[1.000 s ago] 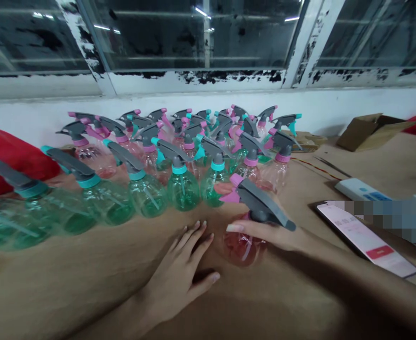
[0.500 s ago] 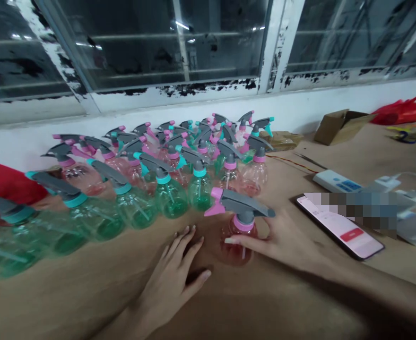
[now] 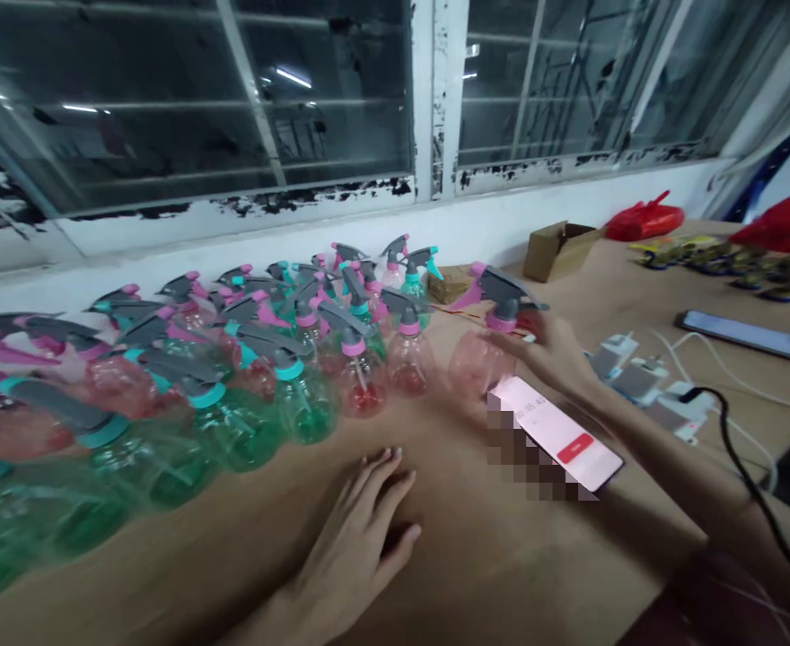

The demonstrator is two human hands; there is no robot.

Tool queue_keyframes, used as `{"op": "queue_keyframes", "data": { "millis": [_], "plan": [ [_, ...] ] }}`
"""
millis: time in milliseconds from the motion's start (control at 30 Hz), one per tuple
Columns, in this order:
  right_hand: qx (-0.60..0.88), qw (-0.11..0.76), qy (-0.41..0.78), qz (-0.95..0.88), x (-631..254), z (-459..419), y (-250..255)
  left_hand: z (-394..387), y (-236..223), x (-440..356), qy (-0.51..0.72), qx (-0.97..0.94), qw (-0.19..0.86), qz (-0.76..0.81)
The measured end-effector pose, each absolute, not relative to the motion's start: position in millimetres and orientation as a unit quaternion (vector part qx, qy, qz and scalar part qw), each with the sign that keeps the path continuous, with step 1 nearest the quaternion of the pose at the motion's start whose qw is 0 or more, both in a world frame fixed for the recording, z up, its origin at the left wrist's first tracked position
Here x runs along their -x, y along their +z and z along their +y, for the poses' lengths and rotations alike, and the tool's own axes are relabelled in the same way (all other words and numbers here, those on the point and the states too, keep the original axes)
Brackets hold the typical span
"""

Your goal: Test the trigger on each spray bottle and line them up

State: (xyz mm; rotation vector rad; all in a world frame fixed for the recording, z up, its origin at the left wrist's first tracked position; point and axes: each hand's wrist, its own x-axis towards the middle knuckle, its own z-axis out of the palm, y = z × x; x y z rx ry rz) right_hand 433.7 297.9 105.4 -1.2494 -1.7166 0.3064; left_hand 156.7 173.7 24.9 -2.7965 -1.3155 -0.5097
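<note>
My right hand (image 3: 557, 357) is closed around a pink spray bottle (image 3: 470, 361) with a grey and pink trigger head, slightly blurred by motion. The bottle is behind the upper end of a lit phone (image 3: 574, 440); whether its base touches the table is unclear. Flat on the brown table (image 3: 476, 556) rests my left hand (image 3: 358, 529), fingers stretched out and nothing in them. Beyond it stand several spray bottles in rows, among them a green one (image 3: 306, 408) with a turquoise collar and a clear pink one (image 3: 363, 386) with a pink collar.
Chargers with white cables (image 3: 641, 381) and a black cable (image 3: 728, 422) lie at the right, near a second phone (image 3: 751, 334). Farther back are an open cardboard box (image 3: 557, 251) and a red plastic bag (image 3: 645, 218). A window wall (image 3: 341, 220) bounds the table's far side.
My right hand has carried the pink spray bottle away from me and to the right, past the phone's upper end. The left hand stays flat on the table. The view has turned right.
</note>
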Motion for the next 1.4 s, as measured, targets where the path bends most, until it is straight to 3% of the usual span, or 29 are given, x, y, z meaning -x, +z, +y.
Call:
{"op": "queue_keyframes", "data": {
  "millis": [233, 800, 1400],
  "plan": [
    [0.530, 0.464, 0.098, -0.703, -428, 362, 87, 194, 25, -187, -0.165, 0.903, -0.011, -0.396],
    [0.474, 0.464, 0.137, -0.736, -418, 368, 69, 201, 25, -189, -0.177, 0.896, -0.038, -0.404],
    [0.520, 0.510, 0.132, -0.673, -399, 270, 60, 147, 33, -105, -0.205, 0.859, 0.026, -0.469]
  ]
}}
